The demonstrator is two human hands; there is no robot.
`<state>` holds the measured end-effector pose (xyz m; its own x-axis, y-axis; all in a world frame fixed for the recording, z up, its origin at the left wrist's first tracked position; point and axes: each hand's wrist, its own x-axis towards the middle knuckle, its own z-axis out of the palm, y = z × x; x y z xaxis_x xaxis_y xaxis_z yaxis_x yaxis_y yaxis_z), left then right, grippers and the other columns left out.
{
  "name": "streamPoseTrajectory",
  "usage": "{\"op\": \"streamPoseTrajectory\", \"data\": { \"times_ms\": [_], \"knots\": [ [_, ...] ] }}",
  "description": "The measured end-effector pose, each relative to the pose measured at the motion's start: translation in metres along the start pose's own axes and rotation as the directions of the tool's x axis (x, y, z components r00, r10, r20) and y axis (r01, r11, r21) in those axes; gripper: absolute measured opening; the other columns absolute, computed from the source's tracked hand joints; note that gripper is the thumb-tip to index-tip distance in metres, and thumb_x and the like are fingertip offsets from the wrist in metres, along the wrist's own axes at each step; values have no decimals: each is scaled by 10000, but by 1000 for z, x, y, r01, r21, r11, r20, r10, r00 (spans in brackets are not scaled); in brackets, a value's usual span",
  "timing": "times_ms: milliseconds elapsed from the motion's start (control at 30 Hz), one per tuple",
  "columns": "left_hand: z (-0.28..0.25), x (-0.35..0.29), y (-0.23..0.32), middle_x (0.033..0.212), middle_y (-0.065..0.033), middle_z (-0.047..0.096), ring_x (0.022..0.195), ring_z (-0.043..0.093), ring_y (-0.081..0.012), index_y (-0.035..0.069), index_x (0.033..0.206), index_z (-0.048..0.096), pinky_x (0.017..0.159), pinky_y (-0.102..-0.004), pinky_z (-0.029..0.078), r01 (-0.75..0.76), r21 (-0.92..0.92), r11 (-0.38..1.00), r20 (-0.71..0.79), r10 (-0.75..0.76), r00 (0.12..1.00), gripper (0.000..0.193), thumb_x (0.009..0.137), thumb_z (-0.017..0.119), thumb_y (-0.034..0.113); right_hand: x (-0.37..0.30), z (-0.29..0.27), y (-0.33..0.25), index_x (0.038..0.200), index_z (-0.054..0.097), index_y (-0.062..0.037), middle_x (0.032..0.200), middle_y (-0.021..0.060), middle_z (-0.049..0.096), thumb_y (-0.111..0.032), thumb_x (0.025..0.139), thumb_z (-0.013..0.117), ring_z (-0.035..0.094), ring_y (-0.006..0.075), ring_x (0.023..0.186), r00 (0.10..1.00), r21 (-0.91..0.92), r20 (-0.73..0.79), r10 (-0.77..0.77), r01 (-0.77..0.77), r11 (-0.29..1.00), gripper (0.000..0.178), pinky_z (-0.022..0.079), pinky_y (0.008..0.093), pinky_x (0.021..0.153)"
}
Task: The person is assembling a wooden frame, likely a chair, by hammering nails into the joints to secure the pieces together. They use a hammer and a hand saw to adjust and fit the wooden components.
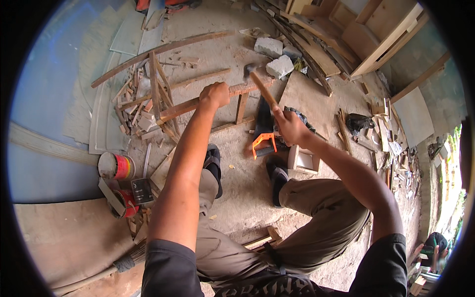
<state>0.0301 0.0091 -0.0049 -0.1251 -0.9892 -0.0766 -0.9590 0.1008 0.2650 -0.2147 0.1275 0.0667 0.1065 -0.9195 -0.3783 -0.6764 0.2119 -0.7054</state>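
Note:
My left hand (214,94) is closed on the top bar of a low wooden frame (182,108), which stands on legs in front of me. What its fingers may hold besides the bar is hidden. In my right hand (292,127) is a hammer (264,89), gripped low on its wooden handle. The hammer's dark head is raised near the bar's right end, slightly blurred; contact with the bar cannot be made out. Between my right foot and the frame lies a handsaw (264,144) with an orange handle and a dark blade.
Wood offcuts (141,116) are heaped left of the frame. Nearby stand a paint bucket (116,166) and a red can (124,203). A small wooden box (304,161) sits by my right foot. White blocks (280,66) and a wooden cabinet (376,37) are farther off.

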Motion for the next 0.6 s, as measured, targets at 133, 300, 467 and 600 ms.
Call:
{"op": "streamPoseTrajectory", "data": {
  "times_ms": [133,300,467,600],
  "knots": [
    [-5,-3,0,988,-260,673,948,673,-380,-35,943,692,831,-453,538,-5,-3,1000,29,5,1000,252,735,588,62,-13,-34,-39,818,486,-61,588,-4,414,-661,946,363,420,115,456,998,534,0,-71,60,843,625,341,262,374],
    [-1,3,-4,1071,-179,687,1001,668,-335,44,994,711,854,-422,541,29,32,999,102,-32,994,282,769,678,210,-29,-64,-80,813,478,-82,521,-14,372,-602,987,325,351,94,385,840,507,-346,-419,543,670,569,284,247,367],
    [-11,3,-3,1088,-189,681,1012,664,-332,35,1022,702,863,-412,539,-6,-44,999,189,14,982,466,723,766,387,-8,-9,-17,741,458,-89,513,5,393,-658,947,361,393,108,393,952,533,-167,-256,306,789,613,324,269,378],
    [-7,10,-9,981,-231,683,944,677,-350,6,957,703,833,-425,545,-35,-94,995,173,51,984,483,715,764,419,-2,-3,-7,768,466,-93,541,-4,415,-662,941,380,414,108,420,998,408,14,-67,56,911,601,330,285,381]
  ]
}}
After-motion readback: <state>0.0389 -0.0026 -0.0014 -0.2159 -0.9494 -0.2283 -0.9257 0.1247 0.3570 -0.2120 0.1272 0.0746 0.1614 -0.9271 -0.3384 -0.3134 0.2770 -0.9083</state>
